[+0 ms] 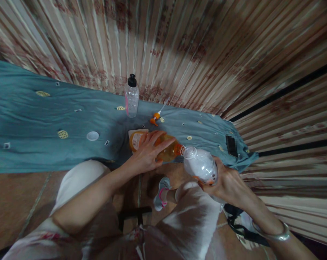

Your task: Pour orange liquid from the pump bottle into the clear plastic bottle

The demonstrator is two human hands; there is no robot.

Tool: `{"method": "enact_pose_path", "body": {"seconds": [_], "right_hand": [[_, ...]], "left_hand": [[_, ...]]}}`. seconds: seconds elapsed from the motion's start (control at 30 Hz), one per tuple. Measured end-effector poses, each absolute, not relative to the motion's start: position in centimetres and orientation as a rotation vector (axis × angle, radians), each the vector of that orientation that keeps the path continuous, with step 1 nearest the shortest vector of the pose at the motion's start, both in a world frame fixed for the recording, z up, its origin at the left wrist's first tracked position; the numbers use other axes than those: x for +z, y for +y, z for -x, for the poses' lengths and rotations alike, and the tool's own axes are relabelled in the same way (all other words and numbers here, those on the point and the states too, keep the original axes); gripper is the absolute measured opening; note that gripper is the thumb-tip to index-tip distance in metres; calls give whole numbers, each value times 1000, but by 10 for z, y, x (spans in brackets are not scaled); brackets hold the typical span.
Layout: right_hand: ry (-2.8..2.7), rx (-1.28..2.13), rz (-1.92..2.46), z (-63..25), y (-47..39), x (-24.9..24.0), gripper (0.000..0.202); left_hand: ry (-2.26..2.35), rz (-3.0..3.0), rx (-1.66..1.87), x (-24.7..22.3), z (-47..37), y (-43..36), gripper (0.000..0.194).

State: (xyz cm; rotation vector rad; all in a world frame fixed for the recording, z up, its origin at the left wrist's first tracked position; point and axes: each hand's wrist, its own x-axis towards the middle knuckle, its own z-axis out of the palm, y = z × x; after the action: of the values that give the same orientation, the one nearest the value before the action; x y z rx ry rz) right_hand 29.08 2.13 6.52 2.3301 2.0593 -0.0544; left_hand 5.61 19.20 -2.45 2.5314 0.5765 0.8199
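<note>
My left hand [149, 151] is wrapped over an orange bottle [168, 148] with a paper label, tilted so its neck points right. In my right hand [223, 180] is a clear plastic bottle [199, 166], its wide mouth turned left toward the orange bottle's neck. The two openings meet or nearly meet; whether liquid passes between them I cannot tell. Beyond my left hand an orange pump top [156, 116] with a thin clear tube lies on the cloth. Behind it to the left stands a clear bottle [132, 99] with a black cap.
A patterned teal cloth [79, 122] covers the surface ahead. On it are a round white lid [93, 136] at the left and a dark phone-like object [232, 145] at the right. A pleated curtain [163, 47] hangs behind. My knees are at the near edge, above a tiled floor.
</note>
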Motion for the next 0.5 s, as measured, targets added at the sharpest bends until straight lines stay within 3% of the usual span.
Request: {"method": "enact_pose_path", "body": {"seconds": [0.5], "right_hand": [[2069,-90,-2327,-292,42,73,60]], "left_hand": [[652,-2489,897,-26,-57,199,79]]}}
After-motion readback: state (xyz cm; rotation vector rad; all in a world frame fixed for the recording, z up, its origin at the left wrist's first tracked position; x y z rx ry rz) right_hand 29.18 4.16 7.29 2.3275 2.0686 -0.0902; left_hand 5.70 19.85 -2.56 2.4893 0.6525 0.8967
